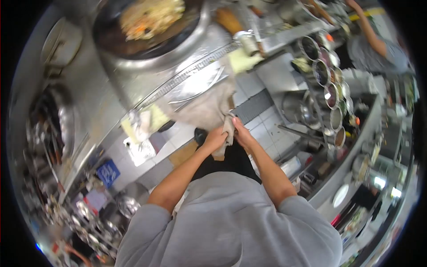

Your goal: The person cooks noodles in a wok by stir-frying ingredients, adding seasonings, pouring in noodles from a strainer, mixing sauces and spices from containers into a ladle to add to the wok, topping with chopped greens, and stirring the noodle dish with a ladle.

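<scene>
Pinching cloth (pixel 224 109) with left hand (pixel 215 139) and right hand (pixel 243 135), at centre, food (pixel 152 18) in wok (pixel 180 38) at eleven o'clock, tubs (pixel 331 95) at two.

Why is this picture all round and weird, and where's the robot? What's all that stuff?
There isn't a robot here! A person wears a camera on their head, and it looks forward and down. That's why you see their grey shirt and their own two arms from above. The camera's very wide view makes the picture look round and bendy.

The left hand is gripping a greyish-beige cloth. The right hand seems to hold it too, from the other side.

In front is a metal counter with a big dark wok, and food is in it. Off to the right stands a row of round containers. Some other things are too blurry to name.
</scene>
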`<state>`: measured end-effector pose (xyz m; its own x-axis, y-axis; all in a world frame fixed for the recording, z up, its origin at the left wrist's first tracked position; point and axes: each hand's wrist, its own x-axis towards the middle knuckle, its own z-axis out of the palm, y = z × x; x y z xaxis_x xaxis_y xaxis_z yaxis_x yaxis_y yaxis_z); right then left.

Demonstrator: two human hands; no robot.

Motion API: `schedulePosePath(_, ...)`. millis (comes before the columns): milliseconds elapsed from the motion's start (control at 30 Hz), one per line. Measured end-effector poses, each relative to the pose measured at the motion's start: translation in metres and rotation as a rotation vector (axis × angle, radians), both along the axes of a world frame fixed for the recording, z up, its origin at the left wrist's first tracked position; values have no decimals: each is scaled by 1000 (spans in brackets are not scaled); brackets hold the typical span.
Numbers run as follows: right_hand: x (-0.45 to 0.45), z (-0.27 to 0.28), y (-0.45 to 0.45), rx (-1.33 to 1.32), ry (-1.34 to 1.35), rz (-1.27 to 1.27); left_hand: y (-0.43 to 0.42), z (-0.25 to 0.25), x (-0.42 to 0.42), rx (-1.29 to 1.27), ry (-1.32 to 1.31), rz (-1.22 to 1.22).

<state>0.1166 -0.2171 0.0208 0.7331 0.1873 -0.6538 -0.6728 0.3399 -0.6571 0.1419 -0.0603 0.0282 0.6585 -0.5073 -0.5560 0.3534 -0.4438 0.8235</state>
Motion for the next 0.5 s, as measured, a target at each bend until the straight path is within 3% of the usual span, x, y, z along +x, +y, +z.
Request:
schedulePosePath(33,4,2,-10,396,235,-190,-15,9,-8,-205,26,184)
schedulePosePath(67,2,-29,-27,1062,187,45,-25,13,-3,-215,12,144)
schedulePosePath(133,-12,-27,19,464,229,-375,-16,18,11,99,-144,118)
schedulePosePath(167,-10,-9,38,496,205,-354,-7,46,22,218,-555,53)
schedulePosePath(200,-2,25,56,459,217,-356,5,40,31,250,-594,65)
schedulePosePath(267,21,61,69,448,217,-339,27,13,31,546,-936,161)
schedulePosePath(300,26,67,60,628,251,-330,26,15,19,359,-616,371)
schedulePosePath(367,32,57,45,940,292,-313,9,10,-18,-263,-174,802)
schedulePosePath(433,16,39,52,677,352,-132,34,-15,-31,285,-908,317)
schedulePosePath(467,-1,19,47,614,91,-97,35,2,-19,256,-856,64)
schedulePosePath(500,-11,66,9,570,-3,38,20,53,-17,647,-962,-514)
